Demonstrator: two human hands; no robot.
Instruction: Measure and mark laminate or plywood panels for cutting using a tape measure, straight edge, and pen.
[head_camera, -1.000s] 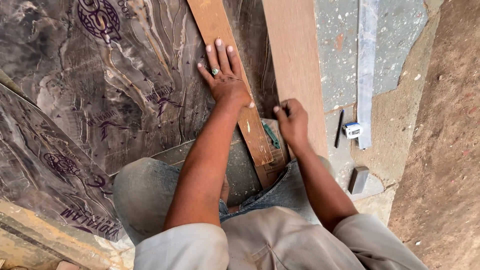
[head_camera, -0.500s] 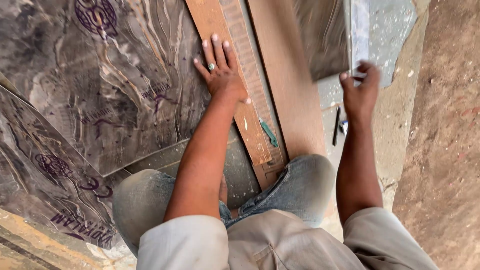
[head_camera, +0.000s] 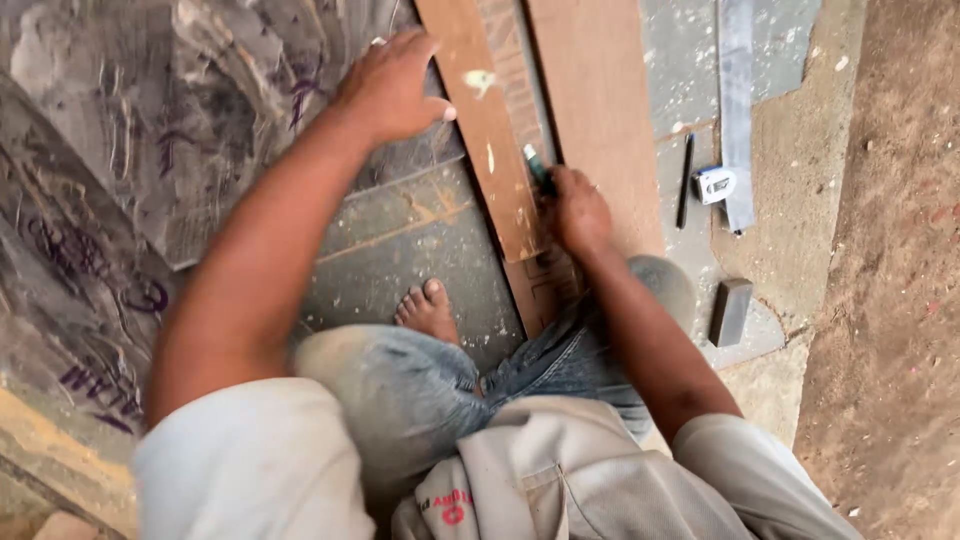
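Here the left hand (head_camera: 392, 88) lies flat and spread, holding nothing, just left of the narrow wooden strip (head_camera: 483, 130); right of the strip, the right hand (head_camera: 578, 210) is clenched around a green pen (head_camera: 538, 168). The strip looks light, stiff, best pinned flat near mid-length

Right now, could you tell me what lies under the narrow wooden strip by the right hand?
The strip lies on a grey dusty sheet, beside a wider board. The right hand, holding a green-tipped tool, and the knee hide its near end.
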